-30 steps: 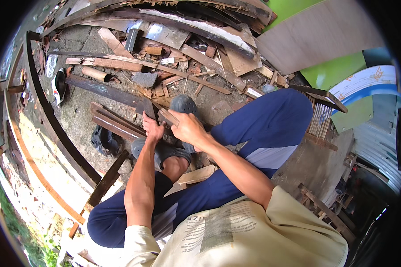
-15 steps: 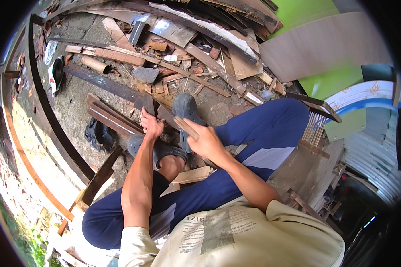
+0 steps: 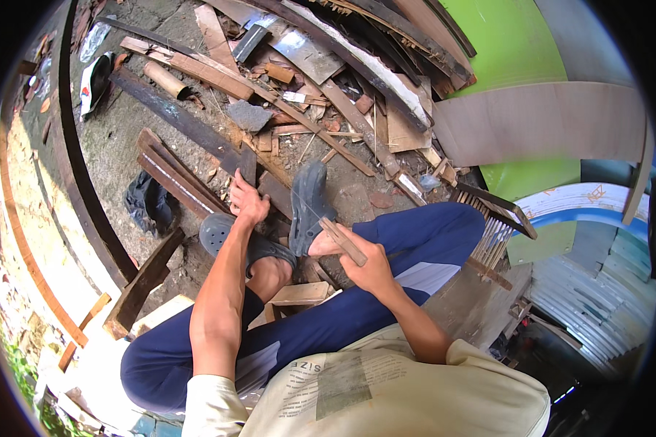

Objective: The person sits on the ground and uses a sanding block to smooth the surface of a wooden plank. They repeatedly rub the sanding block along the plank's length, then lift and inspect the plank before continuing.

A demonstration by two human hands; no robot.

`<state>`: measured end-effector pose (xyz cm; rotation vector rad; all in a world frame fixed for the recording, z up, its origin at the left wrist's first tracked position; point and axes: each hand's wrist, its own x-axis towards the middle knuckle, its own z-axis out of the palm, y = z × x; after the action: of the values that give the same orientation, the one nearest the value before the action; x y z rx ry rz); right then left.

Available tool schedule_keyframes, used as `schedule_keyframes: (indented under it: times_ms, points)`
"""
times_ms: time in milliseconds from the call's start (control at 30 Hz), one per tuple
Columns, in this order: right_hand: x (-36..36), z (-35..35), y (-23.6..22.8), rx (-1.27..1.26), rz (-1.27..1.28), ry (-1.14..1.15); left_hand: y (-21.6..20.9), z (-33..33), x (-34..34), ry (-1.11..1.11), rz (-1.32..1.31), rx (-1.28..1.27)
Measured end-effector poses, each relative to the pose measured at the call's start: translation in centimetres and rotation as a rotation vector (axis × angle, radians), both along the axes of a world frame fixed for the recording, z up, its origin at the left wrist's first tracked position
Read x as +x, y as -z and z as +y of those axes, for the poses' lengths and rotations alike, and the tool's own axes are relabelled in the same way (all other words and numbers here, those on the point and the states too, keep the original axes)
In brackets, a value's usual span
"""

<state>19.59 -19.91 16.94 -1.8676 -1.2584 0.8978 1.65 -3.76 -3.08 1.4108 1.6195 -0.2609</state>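
Observation:
My left hand [image 3: 248, 202] is closed around the near end of a short dark wood block [image 3: 248, 164], just ahead of my left shoe. The block rests across a long dark plank [image 3: 169, 113] lying on the ground. In my right hand [image 3: 370, 268] is a short, flat brown wooden piece [image 3: 344, 242], pointing forward and left. A faint thin line runs off its far end; I cannot tell what it is. This hand is above my right ankle, apart from the block. Grey clogs [image 3: 309, 207] are on my feet, on either side of the plank's near end.
Wood strips, offcuts and a grey stone [image 3: 249, 115] lie ahead. Beside my left shoe are dark boards [image 3: 178, 175] and a crumpled black bag [image 3: 150, 202]. A slatted wooden rack [image 3: 494, 218] stands right of my knee. A long dark beam [image 3: 80, 160] curves along the left.
My right hand has drawn back toward my body and right with the wooden piece, away from the block. My left hand keeps its hold. The view has shifted a little.

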Motion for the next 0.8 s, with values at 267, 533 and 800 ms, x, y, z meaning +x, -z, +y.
schedule_keyframes:
  times_ms: [267, 533, 800]
  points:
    - [-1.8, 6.0, 2.0, -0.318, 0.154, 0.083, -0.3, 0.0, -0.3, -0.009, -0.023, 0.014]
    - [-1.7, 6.5, 5.4, -0.102, 0.065, 0.064, -0.5, 0.4, 0.8, 0.031, -0.012, 0.007]
    - [-0.3, -1.7, -0.6, -0.012, 0.061, 0.024, -0.6, 0.4, 0.2, -0.009, 0.029, 0.001]
